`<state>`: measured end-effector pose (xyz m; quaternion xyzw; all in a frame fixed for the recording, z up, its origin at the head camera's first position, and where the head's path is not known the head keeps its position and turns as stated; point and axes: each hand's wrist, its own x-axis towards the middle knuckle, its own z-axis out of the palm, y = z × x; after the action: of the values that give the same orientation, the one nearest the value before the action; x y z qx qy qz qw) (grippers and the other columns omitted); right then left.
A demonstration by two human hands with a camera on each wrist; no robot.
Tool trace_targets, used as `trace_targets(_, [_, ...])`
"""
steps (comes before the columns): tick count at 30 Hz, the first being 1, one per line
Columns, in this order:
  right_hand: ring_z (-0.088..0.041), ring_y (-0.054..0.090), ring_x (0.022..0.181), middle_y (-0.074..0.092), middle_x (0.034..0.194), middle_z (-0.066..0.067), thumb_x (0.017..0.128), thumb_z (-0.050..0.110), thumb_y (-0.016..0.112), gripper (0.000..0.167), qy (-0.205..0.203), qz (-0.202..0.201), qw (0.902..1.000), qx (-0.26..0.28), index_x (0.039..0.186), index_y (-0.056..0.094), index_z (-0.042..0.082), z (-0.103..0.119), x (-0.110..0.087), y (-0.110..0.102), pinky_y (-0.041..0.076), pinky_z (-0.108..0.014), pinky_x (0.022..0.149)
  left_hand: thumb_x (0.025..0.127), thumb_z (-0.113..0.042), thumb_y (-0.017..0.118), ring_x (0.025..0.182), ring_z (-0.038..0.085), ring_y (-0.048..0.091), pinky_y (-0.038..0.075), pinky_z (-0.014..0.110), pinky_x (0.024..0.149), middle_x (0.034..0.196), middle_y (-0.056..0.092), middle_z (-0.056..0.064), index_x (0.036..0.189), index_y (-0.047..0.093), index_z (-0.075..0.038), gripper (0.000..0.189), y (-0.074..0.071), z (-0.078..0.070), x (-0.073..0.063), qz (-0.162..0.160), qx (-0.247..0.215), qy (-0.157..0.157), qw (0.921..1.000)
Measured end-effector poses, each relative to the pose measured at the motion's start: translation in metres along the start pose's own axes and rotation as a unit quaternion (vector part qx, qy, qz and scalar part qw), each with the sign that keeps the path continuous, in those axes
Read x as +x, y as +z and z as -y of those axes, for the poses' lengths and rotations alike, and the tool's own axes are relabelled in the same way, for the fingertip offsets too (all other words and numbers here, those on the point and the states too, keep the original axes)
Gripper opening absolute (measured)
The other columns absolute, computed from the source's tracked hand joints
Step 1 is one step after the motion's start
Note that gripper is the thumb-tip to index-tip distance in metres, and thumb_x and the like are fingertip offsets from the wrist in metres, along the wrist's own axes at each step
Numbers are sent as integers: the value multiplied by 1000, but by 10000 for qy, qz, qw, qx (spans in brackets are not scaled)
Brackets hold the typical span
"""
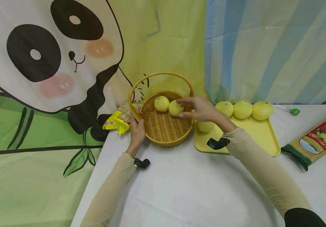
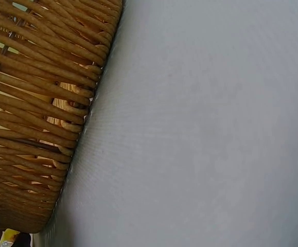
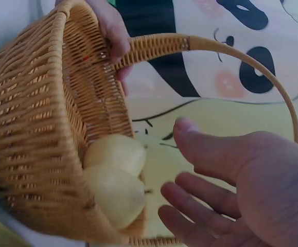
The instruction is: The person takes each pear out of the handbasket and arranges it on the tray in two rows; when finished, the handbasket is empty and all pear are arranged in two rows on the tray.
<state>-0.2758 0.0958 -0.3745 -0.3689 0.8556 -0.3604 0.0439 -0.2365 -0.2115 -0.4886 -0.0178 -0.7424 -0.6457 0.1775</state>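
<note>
A woven wicker basket (image 1: 167, 143) with a tall arched handle stands on the white table. My left hand (image 1: 137, 130) grips its left rim at the foot of the handle; the thumb and fingers also show there in the right wrist view. Two pale yellow pears (image 1: 161, 103) lie side by side in the basket, stems visible in the right wrist view. Over the basket's right rim reaches my right hand (image 1: 198, 108), fingers loosely spread and holding nothing, close to the nearer pear (image 3: 119, 198). The left wrist view shows mostly the basket's woven side (image 2: 35, 103).
Right of the basket, a yellow tray (image 1: 262, 140) bears several more pears (image 1: 243, 109), one partly under my right forearm. A yellow snack bag (image 1: 117, 122) lies left of the basket. Farther right are a green lollipop-like thing (image 1: 294, 111) and a red-and-green package (image 1: 318, 138). A panda-print cloth hangs behind.
</note>
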Motion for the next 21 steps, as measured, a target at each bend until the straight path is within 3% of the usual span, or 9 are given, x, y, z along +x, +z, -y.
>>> trace_targets(7, [-48, 32, 156, 36, 167, -29, 97, 28, 78, 87, 583, 694, 9914, -944, 163, 31, -5, 7, 37, 19, 30, -60, 129, 108, -1, 36, 161, 22, 31, 23, 38, 134, 173, 33, 15, 136, 43, 7, 29, -1, 1, -1, 57, -81, 29, 9999])
trace_targets(13, [-45, 22, 161, 20, 173, -30, 96, 33, 80, 109, 1352, 1485, 9713, -1273, 166, 8, -8, 7, 60, 28, 25, -53, 132, 108, 0, 35, 162, 27, 27, 22, 41, 134, 174, 31, 17, 141, 42, 10, 35, -3, -4, -1, 121, -108, -103, 9998])
trace_targets(17, [-45, 30, 158, 30, 169, -29, 93, 26, 84, 105, 1446, 1626, 9628, -1601, 166, 16, -7, 6, 74, 28, 29, -52, 131, 108, -1, 36, 162, 22, 27, 21, 39, 134, 173, 33, 15, 138, 43, 8, 32, -1, -1, -1, 99, -36, -63, 9999])
trace_targets(21, [-44, 39, 153, 44, 163, -25, 89, 14, 85, 92, 1587, 1579, 9630, -1501, 164, 32, -1, 1, 82, 32, 37, -51, 127, 108, -1, 37, 160, 20, 31, 24, 40, 134, 172, 35, 16, 137, 43, 8, 31, 0, -1, -1, 38, -29, -63, 10000])
